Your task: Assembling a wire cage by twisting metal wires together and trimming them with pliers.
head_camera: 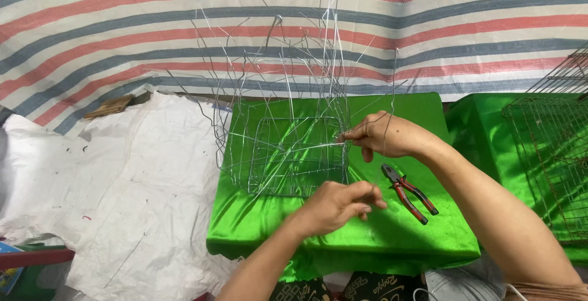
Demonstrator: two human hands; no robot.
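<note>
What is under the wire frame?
A shiny green cloth lies under the wire frame, with pliers beside it. Whatever the cloth covers is hidden.

Red-handled pliers [409,192] on green cloth [380,233]; wire cage [551,154] against striped tarp [122,25].

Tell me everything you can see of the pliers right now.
The pliers lie flat on the green satin cloth, to the right of the wire frame. Grey metal head, its tip pointing up-left; two handles sleeved in red and black, splayed slightly apart toward the lower right. Neither hand touches them: they lie below the right hand and right of the left hand.
</note>
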